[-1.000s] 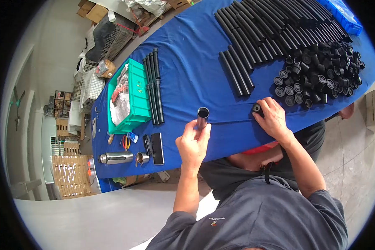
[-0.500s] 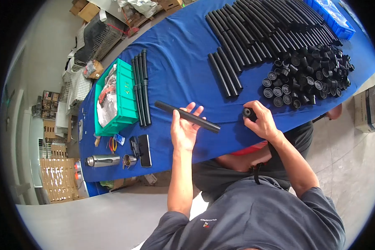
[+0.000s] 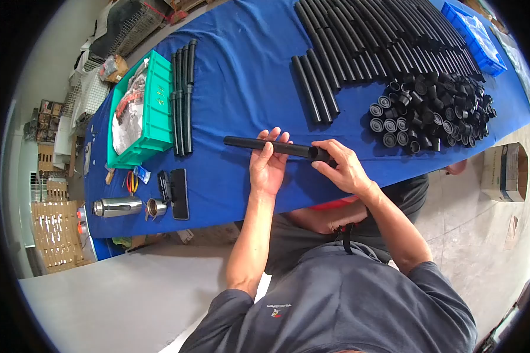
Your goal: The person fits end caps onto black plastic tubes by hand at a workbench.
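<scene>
My left hand (image 3: 268, 167) holds a long black tube (image 3: 259, 143) between thumb and fingers, nearly level above the blue cloth. At the tube's right end, my right hand (image 3: 341, 167) grips a short black cap (image 3: 319, 154) between thumb and fingers. Cap and tube end meet or overlap; how far one sits in the other cannot be made out. Up and to the right lie rows of black tubes (image 3: 318, 85), with a heap of black caps (image 3: 433, 115) below them.
A green crate (image 3: 156, 112) stands at the left, beside several joined black tubes (image 3: 188, 112). Nearer the front edge are a steel flask (image 3: 118, 206), a metal cup (image 3: 155, 208) and a phone (image 3: 179, 194). A blue bin (image 3: 483, 50) sits at the far right.
My right hand has moved left with the cap, up to the tube's right end. The tube has turned closer to level. The whole view has shifted a little.
</scene>
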A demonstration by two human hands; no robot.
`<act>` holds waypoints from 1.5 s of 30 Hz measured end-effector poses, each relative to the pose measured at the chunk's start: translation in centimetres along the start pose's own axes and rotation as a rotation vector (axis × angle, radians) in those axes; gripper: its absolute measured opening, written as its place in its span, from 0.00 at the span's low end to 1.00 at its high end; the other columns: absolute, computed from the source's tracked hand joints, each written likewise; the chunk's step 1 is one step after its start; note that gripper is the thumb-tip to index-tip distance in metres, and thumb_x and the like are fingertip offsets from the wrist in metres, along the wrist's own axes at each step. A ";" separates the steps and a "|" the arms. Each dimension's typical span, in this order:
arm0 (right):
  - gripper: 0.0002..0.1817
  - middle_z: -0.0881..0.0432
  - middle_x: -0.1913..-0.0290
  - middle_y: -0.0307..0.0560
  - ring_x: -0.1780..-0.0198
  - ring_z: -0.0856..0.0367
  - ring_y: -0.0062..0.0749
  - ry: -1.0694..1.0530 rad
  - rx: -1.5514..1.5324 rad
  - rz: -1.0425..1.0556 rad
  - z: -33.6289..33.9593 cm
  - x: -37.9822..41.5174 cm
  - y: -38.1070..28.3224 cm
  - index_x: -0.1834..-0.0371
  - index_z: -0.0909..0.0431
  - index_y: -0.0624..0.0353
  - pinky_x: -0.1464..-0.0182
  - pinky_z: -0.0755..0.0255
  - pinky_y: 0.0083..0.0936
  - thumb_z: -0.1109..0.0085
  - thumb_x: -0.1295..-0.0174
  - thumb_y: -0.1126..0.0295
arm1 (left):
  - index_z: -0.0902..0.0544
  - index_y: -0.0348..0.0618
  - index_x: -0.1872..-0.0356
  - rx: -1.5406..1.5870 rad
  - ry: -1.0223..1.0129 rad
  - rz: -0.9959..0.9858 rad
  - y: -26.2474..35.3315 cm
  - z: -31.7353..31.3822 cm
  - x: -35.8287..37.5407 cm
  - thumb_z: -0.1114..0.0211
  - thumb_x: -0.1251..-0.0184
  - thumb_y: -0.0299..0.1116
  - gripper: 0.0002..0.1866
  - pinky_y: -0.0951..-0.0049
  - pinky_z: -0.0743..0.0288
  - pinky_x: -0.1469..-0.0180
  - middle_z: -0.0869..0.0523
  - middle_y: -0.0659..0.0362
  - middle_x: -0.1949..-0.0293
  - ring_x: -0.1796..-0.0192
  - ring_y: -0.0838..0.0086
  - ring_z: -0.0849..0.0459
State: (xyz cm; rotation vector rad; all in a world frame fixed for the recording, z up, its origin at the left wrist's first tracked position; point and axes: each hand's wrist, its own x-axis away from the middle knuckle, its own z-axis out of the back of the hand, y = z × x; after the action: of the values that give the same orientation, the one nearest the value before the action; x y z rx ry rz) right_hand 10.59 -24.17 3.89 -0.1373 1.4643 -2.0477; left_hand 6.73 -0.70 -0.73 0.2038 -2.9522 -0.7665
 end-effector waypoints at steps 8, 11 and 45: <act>0.24 0.18 0.50 0.54 0.54 0.15 0.47 -0.032 0.046 -0.043 0.3 0.0 0.6 0.35 0.22 0.64 0.56 0.20 0.35 0.31 0.31 0.65 | 0.27 0.53 0.35 -0.151 -0.029 -0.027 -0.7 -1.7 0.7 0.35 0.21 0.29 0.18 0.44 0.14 0.36 0.12 0.47 0.44 0.35 0.49 0.15; 0.23 0.18 0.50 0.55 0.53 0.15 0.51 -0.005 0.080 0.061 -0.1 0.0 1.0 0.35 0.22 0.64 0.53 0.20 0.39 0.32 0.30 0.66 | 0.27 0.54 0.36 -0.195 -0.006 -0.011 -0.6 -2.7 1.0 0.35 0.20 0.31 0.18 0.44 0.12 0.39 0.12 0.46 0.45 0.37 0.47 0.13; 0.21 0.16 0.56 0.57 0.56 0.14 0.57 -0.031 0.182 0.044 -0.8 -0.2 0.9 0.43 0.20 0.65 0.54 0.20 0.43 0.28 0.35 0.67 | 0.24 0.46 0.42 -0.223 -0.004 0.012 -1.6 -2.0 0.9 0.31 0.24 0.28 0.15 0.52 0.10 0.40 0.11 0.43 0.46 0.40 0.49 0.11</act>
State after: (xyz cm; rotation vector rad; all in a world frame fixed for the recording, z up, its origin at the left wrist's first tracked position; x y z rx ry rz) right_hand 10.80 -23.57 2.88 -0.0617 1.2448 -2.1217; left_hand 6.22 -3.15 0.26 0.1688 -2.8385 -1.0861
